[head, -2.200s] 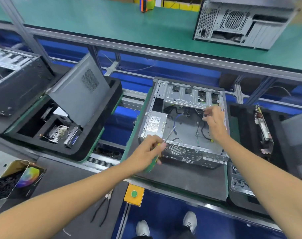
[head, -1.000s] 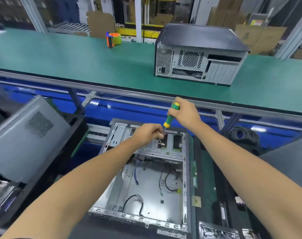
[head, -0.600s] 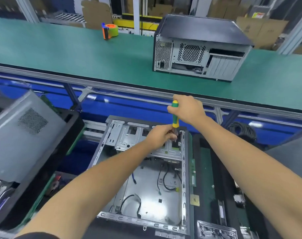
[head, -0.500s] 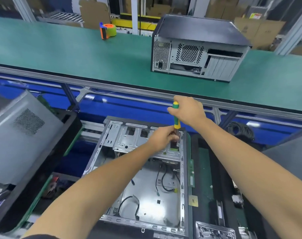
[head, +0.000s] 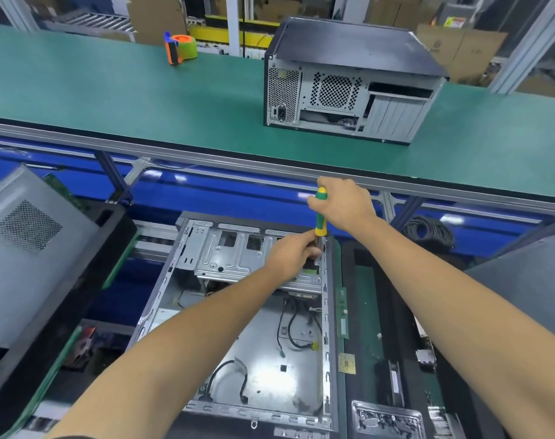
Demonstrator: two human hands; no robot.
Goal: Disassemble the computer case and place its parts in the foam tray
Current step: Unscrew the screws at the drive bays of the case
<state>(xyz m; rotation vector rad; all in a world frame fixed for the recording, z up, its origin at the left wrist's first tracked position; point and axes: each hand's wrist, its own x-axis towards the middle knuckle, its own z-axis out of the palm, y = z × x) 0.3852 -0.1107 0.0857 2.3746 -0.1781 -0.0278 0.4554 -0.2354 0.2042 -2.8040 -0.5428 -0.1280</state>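
An open grey computer case (head: 263,353) lies flat in front of me, with loose cables on its floor. A silver drive cage (head: 225,258) spans its far end. My right hand (head: 342,204) grips a green and yellow screwdriver (head: 320,217) that stands nearly upright over the cage's right end. My left hand (head: 293,253) is curled around the screwdriver's lower shaft at the cage; the tip is hidden behind its fingers. A black foam tray (head: 384,312) with parts in it lies to the right of the case.
Another black foam tray (head: 89,280) at the left holds a grey side panel (head: 26,248) leaning in it. A closed computer case (head: 349,80) and an orange and green tape dispenser (head: 179,47) stand on the green bench behind. A coil of black cable (head: 428,229) lies beyond the right tray.
The screwdriver passed from my left hand to my right. Both hands moved to the right end of the drive cage, and the screwdriver went from tilted to nearly upright.
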